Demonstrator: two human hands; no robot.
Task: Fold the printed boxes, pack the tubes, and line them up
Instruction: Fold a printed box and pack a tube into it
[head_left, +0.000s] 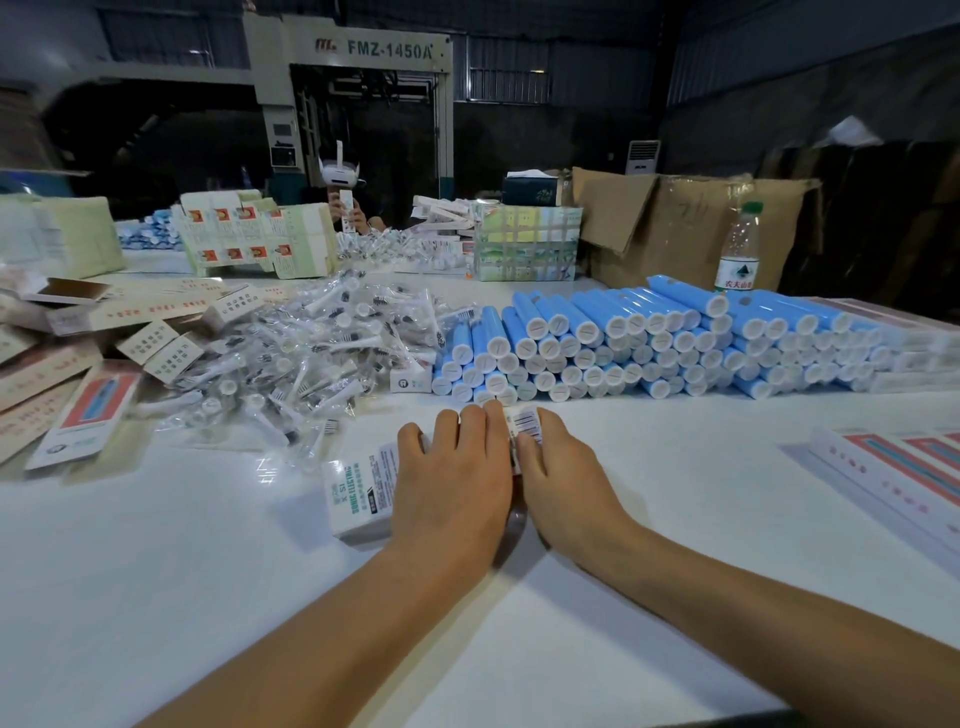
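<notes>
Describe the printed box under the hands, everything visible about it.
The printed box is white card, lying flat on the white table, just in front of the stacked blue tubes. Its left panel carries green lettering and small dark print; a barcode label shows at its far end. The left hand lies over its middle, fingers spread; the right hand grips the barcode end. The rest is hidden.

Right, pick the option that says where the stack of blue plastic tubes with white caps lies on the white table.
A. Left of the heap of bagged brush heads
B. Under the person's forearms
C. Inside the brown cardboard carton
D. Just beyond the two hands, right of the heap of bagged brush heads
D: the stack of blue plastic tubes with white caps lies just beyond the left hand and right hand, right of the heap of bagged brush heads.
</notes>
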